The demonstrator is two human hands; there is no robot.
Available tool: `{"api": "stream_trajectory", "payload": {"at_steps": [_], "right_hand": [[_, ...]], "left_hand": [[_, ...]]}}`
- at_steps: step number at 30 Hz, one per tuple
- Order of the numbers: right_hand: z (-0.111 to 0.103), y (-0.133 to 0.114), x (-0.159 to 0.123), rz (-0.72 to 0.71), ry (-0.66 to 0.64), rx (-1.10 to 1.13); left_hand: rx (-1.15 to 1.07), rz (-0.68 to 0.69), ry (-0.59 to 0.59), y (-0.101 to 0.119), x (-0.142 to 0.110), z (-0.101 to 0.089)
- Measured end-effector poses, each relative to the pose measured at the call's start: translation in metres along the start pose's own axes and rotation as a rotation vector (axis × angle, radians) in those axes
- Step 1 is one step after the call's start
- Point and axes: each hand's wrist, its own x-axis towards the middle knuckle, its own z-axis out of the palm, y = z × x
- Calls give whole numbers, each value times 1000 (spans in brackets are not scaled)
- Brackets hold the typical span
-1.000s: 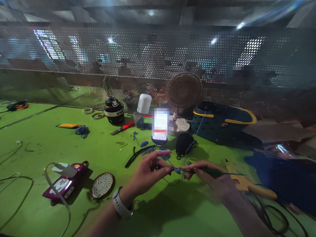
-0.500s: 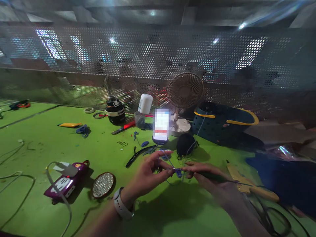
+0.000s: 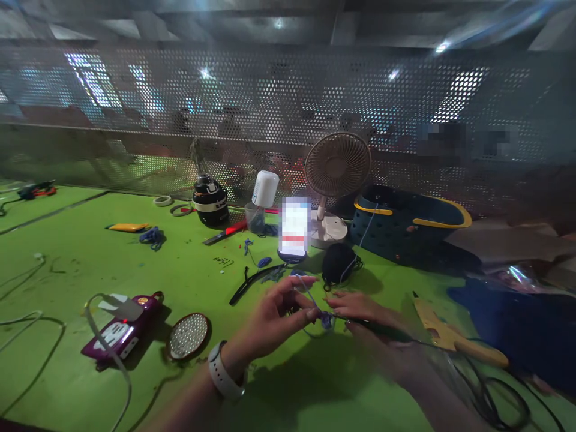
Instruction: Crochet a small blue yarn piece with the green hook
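Note:
My left hand [image 3: 272, 317] pinches a small piece of blue-purple crochet [image 3: 327, 321] between thumb and fingers. A strand of blue yarn [image 3: 306, 288] runs over its raised index finger. From the right, my right hand [image 3: 371, 315] grips a crochet hook [image 3: 386, 330] with a dark green handle; its tip meets the piece and is too small to see clearly. Just beyond my hands lies a dark ball of yarn [image 3: 337, 265]. Behind that ball, a lit phone [image 3: 293, 231] stands upright, its screen blurred out.
A fan [image 3: 337, 167] and a dark blue basket [image 3: 405, 234] stand at the back. To the right lies a yellow glue gun [image 3: 450, 336] with cables. On the left are a purple power strip [image 3: 119, 339] and a round studded disc [image 3: 188, 336]. A box cutter [image 3: 225, 232] lies farther back.
My right hand has shifted slightly left, its fingers now closer to my left fingertips. The hook and crochet piece have turned a little. The things on the table have stayed put.

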Motion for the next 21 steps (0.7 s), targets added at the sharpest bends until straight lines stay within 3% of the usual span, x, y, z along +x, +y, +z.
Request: {"api": "stream_trajectory", "payload": {"at_steps": [9,14,21], "right_hand": [[1,-4,3,22,-59,70],[-1,2,3,-2,45,77],[-3,6,2,-49,34,84]], "left_hand": [[-87,-39,13,0,2,0],[-132,-56,31,1,3,0],[-169,-45,56,4,3,0]]}}
